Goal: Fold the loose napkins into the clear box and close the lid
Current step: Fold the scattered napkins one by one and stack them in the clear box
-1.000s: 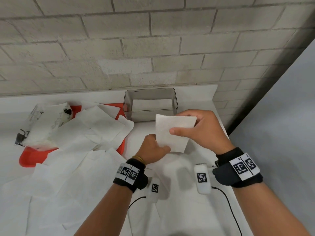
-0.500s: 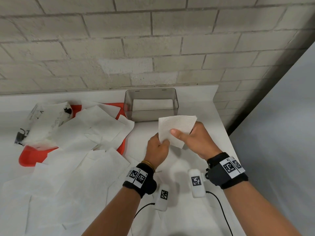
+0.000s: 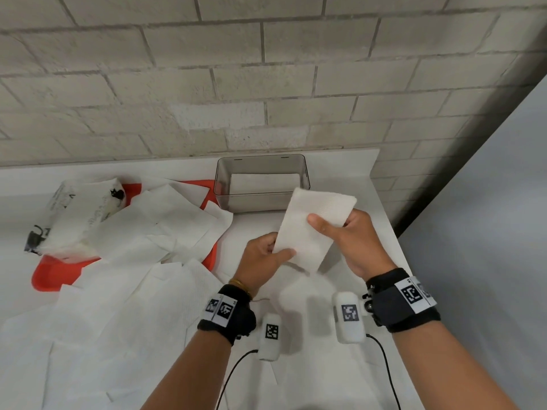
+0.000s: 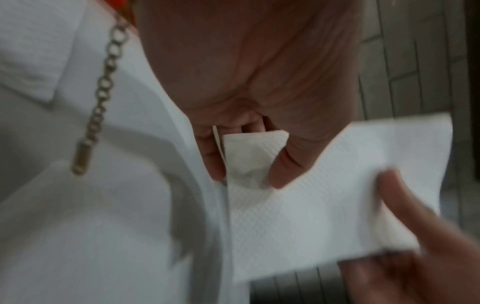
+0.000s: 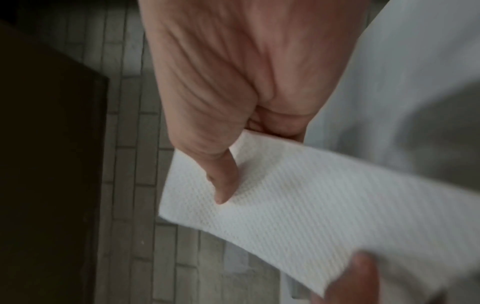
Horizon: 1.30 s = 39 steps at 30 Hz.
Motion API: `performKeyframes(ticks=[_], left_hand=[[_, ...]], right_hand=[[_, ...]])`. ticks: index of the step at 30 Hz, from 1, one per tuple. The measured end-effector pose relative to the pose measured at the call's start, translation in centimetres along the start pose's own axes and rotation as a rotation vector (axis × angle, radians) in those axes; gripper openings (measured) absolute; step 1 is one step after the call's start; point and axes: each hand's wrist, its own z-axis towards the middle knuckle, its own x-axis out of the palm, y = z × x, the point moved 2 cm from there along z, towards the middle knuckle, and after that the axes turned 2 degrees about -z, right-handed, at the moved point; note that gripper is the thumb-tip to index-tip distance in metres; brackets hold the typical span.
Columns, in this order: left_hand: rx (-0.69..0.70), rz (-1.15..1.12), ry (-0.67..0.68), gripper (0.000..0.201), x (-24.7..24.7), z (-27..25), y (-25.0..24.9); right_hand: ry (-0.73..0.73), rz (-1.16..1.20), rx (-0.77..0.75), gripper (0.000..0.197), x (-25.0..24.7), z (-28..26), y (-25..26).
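Already some folded napkins [image 3: 262, 182] lie in the clear box [image 3: 260, 202]; your left hand [image 3: 263, 258] and right hand [image 3: 355, 241] pinch another folded napkin [image 3: 313, 223], loose napkins [image 3: 124, 306] remain.

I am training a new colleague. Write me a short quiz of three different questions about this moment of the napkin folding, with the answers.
1. True or false: the transparent rectangular plastic box has its lid on.
2. Which hands hold the folded white paper napkin? A) only the left hand B) only the right hand C) both hands
3. Fill in: the loose white napkins partly cover a ____ tray.

Key
1. False: the box is open on top and a folded napkin already lies inside.
2. C: the left hand pinches the lower end, the right hand the upper end.
3. Red.
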Motion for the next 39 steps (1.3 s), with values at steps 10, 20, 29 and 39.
performKeyframes(ticks=[10, 20, 29, 39], left_hand=[[-0.200, -0.371, 0.023, 0.038, -3.8, 0.2, 1.1], [-0.150, -0.025, -0.085, 0.016, -8.0, 0.9, -3.3], [-0.018, 0.037, -0.356, 0.009, -13.9, 10.3, -9.0], [-0.135, 0.326, -0.302, 0.014, -12.3, 17.6, -10.1]], right_hand=[[-0.029, -0.065, 0.214, 0.021, -2.9, -0.5, -3.3], [-0.012, -0.114, 0.317, 0.020, -3.5, -1.3, -5.2], [0.368, -0.895, 0.214, 0.060, -1.9, -2.3, -7.9], [0.456, -1.071, 0.187, 0.048, -1.2, -0.9, -8.5]])
